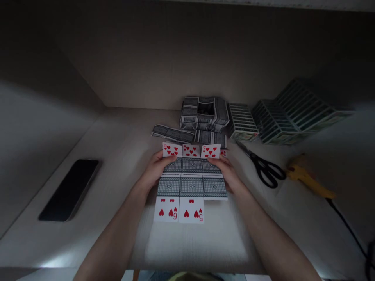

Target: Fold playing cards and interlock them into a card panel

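Observation:
A panel of joined playing cards point(191, 186) lies before me, mostly showing blue-grey patterned backs. Its far edge folds up into a row of heart faces point(191, 150), numbered 9, 8 and 7. Two more heart faces, a 6 point(166, 209) and a 5 point(191, 210), extend from the near edge. My left hand point(152, 169) grips the panel's left side, thumb on top near the fold. On the opposite side, my right hand point(230, 173) pinches it the same way. The fingers beneath are partly hidden.
Behind the panel are folded card strips point(172, 134) and a boxy card structure point(204, 113) with an opening. Slatted card racks point(281, 117) stand at the back right. Black scissors point(265, 168) and a yellow glue gun point(310, 181) with a cord lie right; a phone point(70, 190) lies left.

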### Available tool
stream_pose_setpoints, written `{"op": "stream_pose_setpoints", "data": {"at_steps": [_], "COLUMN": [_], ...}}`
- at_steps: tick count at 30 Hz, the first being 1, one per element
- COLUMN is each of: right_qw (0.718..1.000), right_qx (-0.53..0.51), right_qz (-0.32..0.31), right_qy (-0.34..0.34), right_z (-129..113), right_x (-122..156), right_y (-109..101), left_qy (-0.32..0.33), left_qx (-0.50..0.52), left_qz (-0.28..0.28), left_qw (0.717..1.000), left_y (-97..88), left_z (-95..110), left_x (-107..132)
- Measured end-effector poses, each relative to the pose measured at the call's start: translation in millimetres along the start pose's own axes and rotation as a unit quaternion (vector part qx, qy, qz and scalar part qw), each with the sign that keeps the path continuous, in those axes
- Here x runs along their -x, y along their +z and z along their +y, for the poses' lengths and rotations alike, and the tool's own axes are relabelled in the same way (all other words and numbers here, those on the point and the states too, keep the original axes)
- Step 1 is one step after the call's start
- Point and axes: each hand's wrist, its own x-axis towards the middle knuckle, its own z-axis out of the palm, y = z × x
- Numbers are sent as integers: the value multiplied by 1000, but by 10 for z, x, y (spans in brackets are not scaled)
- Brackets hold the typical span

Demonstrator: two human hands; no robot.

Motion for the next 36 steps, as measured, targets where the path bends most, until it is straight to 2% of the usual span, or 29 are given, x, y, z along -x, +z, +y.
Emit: {"op": "stream_pose_setpoints", "data": {"at_steps": [10,19,26,31,36], "right_qw": [1000,999,998,999,999], "right_qx": [-10,13,-17,-41,-51], "right_qz": [13,44,46,8,3], "right_qy": [26,27,31,11,-3], "right_z": [-51,-105,-94,-71,-46], "right_x": [43,52,26,-21,-84], "right_y": [56,66,77,26,-96], "left_qy": [-7,-8,-13,14,46], "left_qx": [20,19,28,12,66], "left_qz": [18,-42,-49,-16,34], "left_qw": [1000,999,998,1000,996], "left_y": [40,23,26,35,87], "left_z": [40,36,38,23,18], "left_x": [39,29,63,47,16]}}
